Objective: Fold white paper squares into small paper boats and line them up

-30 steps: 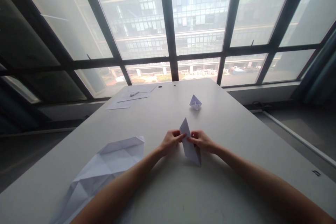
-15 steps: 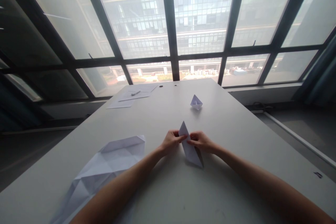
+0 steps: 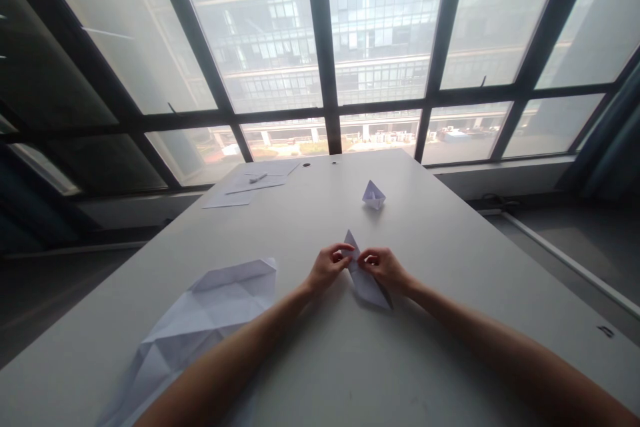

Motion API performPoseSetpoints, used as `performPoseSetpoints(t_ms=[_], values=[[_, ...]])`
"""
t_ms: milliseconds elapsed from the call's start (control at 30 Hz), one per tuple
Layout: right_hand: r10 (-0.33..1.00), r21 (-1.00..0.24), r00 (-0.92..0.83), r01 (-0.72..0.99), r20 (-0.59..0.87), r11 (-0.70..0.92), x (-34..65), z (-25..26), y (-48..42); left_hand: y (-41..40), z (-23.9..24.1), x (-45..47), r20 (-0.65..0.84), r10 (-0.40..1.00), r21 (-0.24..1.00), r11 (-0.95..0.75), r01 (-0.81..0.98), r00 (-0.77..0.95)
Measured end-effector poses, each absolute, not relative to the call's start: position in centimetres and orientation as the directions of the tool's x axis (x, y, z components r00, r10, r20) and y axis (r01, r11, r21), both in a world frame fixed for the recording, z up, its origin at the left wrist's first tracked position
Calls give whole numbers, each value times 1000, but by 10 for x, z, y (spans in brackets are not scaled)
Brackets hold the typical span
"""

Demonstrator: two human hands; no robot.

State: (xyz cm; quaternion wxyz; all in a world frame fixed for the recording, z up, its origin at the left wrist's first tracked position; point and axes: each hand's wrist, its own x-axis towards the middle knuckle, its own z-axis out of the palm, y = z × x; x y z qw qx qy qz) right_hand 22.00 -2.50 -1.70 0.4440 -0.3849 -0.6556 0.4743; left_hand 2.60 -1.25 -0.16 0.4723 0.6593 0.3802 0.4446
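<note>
**Fingers (image 3: 344, 248) of both hands on a folded paper (image 3: 367, 287)**

The left hand (image 3: 324, 268) and the right hand (image 3: 387, 268) meet near the paper's middle, each pinching it between thumb and forefinger; the remaining fingers are curled and partly hidden. One pointed tip projects beyond the fingers; the broader part slants back toward the wearer and to the right, its darker side showing beside the right hand. Gripping from opposite sides probably steadies the layers and keeps them from spreading. Whether the near end touches the desk (image 3: 305, 227) cannot be told.

Beyond the fingers and slightly right stands a paper boat (image 3: 374, 197), apart from both hands, perhaps so that it is not knocked. Left of the fingers and nearer the wearer lies a creased sheet (image 3: 215, 300), partly hidden by the left forearm (image 3: 240, 353). Far beyond the fingers, to the left, flat sheets (image 3: 227, 199) overlap; a small white object (image 3: 258, 179) lies on them, possibly as a weight.
</note>
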Motion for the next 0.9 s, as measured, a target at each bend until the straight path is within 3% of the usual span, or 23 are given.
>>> performPoseSetpoints(t_ms=[333,500,733,900], values=[[864,-928,-439,151,247,342,223,-11,-28,-17,7,23,195,914,968,-239,82,357],[838,-932,-501,152,215,329,224,-10,-28,-18,4,23,255,916,952,-294,85,309],[850,-951,-493,126,187,282,225,-10,-29,-19,3,23,219,917,973,-232,0,334],[813,-966,-566,105,139,238,226,-9,-29,-16,2,23,248,932,968,-247,-37,263]])
